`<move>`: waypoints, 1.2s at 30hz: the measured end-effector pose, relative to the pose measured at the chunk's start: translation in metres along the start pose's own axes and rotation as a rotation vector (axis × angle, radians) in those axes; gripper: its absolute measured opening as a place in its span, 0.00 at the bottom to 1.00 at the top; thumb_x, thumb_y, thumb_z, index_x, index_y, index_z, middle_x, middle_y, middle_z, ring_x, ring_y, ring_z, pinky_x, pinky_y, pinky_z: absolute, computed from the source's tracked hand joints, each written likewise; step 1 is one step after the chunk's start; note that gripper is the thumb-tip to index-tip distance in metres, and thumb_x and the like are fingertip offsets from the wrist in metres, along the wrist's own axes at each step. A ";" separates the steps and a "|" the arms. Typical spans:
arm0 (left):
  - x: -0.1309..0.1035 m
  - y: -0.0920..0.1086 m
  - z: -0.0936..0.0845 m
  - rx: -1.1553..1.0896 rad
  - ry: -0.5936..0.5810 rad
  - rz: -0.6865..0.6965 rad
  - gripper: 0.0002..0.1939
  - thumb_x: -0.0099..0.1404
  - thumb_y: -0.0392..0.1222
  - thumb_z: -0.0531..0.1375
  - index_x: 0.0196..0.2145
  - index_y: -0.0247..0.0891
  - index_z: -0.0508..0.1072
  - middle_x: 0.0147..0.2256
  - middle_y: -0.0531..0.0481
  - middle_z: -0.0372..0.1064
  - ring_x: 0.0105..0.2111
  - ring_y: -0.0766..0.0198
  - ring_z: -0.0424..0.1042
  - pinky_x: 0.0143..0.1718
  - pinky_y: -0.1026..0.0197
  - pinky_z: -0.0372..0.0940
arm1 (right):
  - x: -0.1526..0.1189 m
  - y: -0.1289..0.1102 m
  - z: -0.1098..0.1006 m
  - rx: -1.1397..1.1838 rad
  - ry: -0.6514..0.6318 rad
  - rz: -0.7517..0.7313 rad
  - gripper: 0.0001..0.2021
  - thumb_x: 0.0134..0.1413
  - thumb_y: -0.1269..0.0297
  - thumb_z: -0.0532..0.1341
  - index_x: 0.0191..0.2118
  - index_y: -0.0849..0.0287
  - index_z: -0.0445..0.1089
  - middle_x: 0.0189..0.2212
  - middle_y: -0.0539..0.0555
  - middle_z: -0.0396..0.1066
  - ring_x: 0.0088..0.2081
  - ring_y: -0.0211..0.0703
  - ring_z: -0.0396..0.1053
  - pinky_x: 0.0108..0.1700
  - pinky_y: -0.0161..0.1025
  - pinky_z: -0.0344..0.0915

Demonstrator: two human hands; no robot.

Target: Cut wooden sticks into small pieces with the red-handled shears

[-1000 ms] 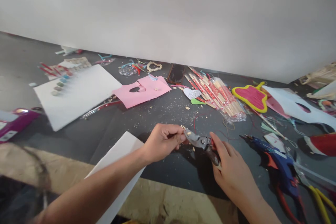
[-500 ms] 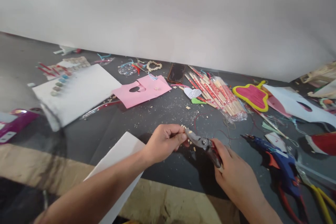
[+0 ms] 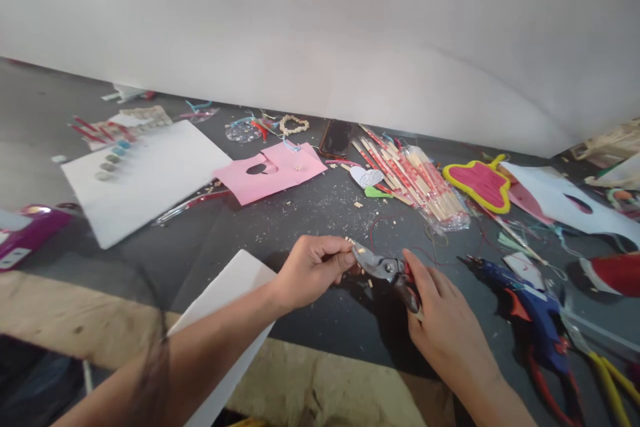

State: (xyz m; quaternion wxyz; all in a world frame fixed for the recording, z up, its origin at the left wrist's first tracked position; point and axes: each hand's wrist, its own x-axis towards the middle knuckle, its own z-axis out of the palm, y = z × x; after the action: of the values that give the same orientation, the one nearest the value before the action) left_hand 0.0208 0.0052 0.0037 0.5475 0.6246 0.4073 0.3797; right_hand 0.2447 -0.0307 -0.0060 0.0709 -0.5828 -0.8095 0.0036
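In the middle of the dark table, my left hand (image 3: 313, 271) is closed in a pinch on a small pale piece of wooden stick (image 3: 349, 240), mostly hidden by the fingers. My right hand (image 3: 447, 323) wraps around the handles of pruning shears (image 3: 387, 269). Their blades point left and meet my left fingertips, with a pale bit showing at the jaws. Cut bits and pale crumbs lie on the table just beyond and below the blades.
Wrapped chopsticks (image 3: 400, 170) and a phone (image 3: 336, 139) lie at the back. Pink cut paper (image 3: 285, 172) and a white board (image 3: 150, 180) are left. On the right are a blue glue gun (image 3: 525, 300), yellow-handled pliers (image 3: 607, 377) and a yellow-edged pink shape (image 3: 477, 183).
My right hand and the shears' handles have shifted slightly upward. My left hand stays nearly in place. A blurred dark strand at the left has moved right and down.
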 end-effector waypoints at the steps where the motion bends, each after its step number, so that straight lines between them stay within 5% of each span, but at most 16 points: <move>1: 0.000 0.001 -0.001 -0.010 -0.015 -0.004 0.14 0.63 0.42 0.52 0.26 0.31 0.71 0.21 0.53 0.63 0.19 0.73 0.58 0.21 0.70 0.54 | 0.000 0.000 0.000 0.003 -0.006 -0.004 0.27 0.51 0.71 0.51 0.59 0.58 0.49 0.41 0.57 0.68 0.40 0.46 0.67 0.41 0.43 0.65; 12: 0.000 0.004 0.000 -0.088 -0.035 -0.093 0.15 0.63 0.42 0.52 0.24 0.31 0.70 0.16 0.56 0.58 0.18 0.74 0.54 0.20 0.70 0.51 | -0.008 -0.001 0.001 0.013 -0.059 -0.014 0.27 0.45 0.74 0.51 0.55 0.56 0.53 0.39 0.56 0.70 0.36 0.44 0.70 0.36 0.38 0.66; 19: 0.002 0.003 0.005 0.017 0.071 -0.082 0.12 0.62 0.40 0.52 0.26 0.33 0.70 0.20 0.55 0.63 0.19 0.74 0.59 0.22 0.71 0.55 | -0.001 0.000 0.002 -0.036 -0.011 0.008 0.26 0.51 0.69 0.52 0.57 0.57 0.50 0.41 0.57 0.68 0.39 0.47 0.68 0.38 0.41 0.65; 27: 0.001 -0.003 -0.001 -0.155 -0.139 -0.122 0.14 0.63 0.43 0.51 0.25 0.32 0.67 0.23 0.51 0.67 0.17 0.76 0.55 0.19 0.71 0.52 | -0.003 0.003 0.001 -0.024 0.019 -0.022 0.29 0.52 0.70 0.52 0.60 0.57 0.45 0.42 0.58 0.66 0.42 0.49 0.65 0.42 0.45 0.63; 36: 0.002 0.002 -0.006 -0.226 -0.193 -0.189 0.13 0.60 0.46 0.55 0.26 0.31 0.68 0.20 0.50 0.67 0.15 0.76 0.52 0.16 0.70 0.47 | -0.005 0.000 -0.002 0.055 -0.036 -0.054 0.30 0.47 0.74 0.51 0.58 0.58 0.49 0.40 0.57 0.67 0.38 0.45 0.67 0.39 0.40 0.65</move>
State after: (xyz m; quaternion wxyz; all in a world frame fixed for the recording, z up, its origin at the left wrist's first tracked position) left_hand 0.0165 0.0091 0.0066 0.6842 0.5513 0.3646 0.3082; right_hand 0.2463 -0.0356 -0.0046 0.0727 -0.5585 -0.8256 0.0345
